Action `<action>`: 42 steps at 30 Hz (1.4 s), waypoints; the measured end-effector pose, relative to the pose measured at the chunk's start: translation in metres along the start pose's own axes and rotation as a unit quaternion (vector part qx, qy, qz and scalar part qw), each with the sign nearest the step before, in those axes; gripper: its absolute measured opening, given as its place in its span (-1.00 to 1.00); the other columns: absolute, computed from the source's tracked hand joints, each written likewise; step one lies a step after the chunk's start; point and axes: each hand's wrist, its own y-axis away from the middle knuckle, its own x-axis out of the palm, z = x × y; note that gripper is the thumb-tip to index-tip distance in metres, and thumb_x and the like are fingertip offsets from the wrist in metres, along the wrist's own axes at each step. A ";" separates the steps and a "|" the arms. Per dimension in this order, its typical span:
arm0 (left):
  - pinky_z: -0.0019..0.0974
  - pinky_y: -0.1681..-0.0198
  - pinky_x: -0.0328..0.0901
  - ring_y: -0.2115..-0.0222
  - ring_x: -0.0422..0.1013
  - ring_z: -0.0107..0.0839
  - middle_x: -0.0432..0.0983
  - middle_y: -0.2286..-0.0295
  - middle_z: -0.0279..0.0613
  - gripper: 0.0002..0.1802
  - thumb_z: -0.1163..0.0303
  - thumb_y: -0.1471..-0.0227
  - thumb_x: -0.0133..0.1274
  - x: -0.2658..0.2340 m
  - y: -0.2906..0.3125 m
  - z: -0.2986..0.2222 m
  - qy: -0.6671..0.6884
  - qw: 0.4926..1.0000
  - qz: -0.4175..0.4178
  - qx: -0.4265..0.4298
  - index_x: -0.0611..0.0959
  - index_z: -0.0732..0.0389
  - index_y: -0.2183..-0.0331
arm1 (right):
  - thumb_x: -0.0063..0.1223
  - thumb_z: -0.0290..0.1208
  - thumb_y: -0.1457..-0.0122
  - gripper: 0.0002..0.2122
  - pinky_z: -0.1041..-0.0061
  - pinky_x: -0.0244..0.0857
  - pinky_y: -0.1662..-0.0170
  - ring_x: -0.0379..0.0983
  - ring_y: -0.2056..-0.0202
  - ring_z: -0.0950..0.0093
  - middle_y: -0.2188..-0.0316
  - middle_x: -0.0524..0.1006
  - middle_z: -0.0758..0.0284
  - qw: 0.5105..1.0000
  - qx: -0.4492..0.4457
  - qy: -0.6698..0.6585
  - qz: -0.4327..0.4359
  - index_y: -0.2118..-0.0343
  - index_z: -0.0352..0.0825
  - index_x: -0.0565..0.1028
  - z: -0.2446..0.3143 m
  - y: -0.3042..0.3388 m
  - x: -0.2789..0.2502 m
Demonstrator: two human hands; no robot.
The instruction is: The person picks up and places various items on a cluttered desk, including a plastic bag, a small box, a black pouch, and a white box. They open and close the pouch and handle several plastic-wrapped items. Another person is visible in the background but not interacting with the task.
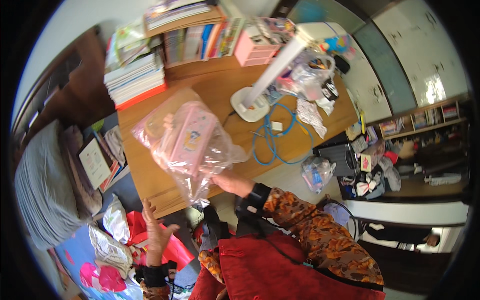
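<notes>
A pink box [194,135] with a cartoon print lies inside a clear plastic bag [225,154] on the wooden desk, towards its left side. My right hand [231,181] is at the bag's near edge, with its fingers closed on the plastic and partly hidden by it. My left hand [156,234] is off the desk's near left edge, fingers spread, holding nothing. Other pinkish contents show through the bag left of the box, too blurred to name.
A white desk lamp [251,104] stands right of the bag, beside a coiled blue cable [272,145]. Stacked books [134,82] and a pink organizer [252,47] line the back. Bags and clothes [107,250] lie at the lower left.
</notes>
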 end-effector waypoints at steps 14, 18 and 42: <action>-0.43 0.48 0.14 0.55 0.26 -0.51 0.31 0.60 -0.34 -0.78 0.57 -0.05 -0.16 0.110 -0.088 -0.087 0.386 0.895 -0.220 0.021 0.42 0.19 0.62 | 0.01 -0.27 -0.22 -0.51 0.55 0.37 0.32 0.44 0.31 0.55 0.11 0.44 0.30 0.989 -0.032 0.110 -0.089 -0.16 -0.33 0.22 0.013 0.096 -0.076; -0.26 0.08 0.25 0.11 0.31 -0.32 0.36 0.15 -0.12 -0.73 0.47 0.09 0.11 0.141 -0.061 -0.124 -0.030 0.926 -0.319 0.200 0.51 0.26 0.26 | -0.01 -0.27 -0.27 -0.52 0.55 0.40 0.30 0.50 0.23 0.51 0.13 0.47 0.29 0.988 -0.052 0.089 -0.118 -0.19 -0.30 0.19 0.008 0.132 -0.121; -0.17 0.40 0.33 0.54 0.46 -0.07 0.49 0.57 0.12 -0.73 0.29 -0.07 0.09 0.015 -0.134 -0.333 -0.154 0.900 -0.258 0.315 0.63 0.30 0.27 | 0.07 -0.44 -0.20 -0.54 0.61 0.36 0.30 0.46 0.28 0.59 0.22 0.50 0.30 0.958 -0.237 0.160 -0.027 -0.14 -0.36 0.23 0.092 0.207 -0.111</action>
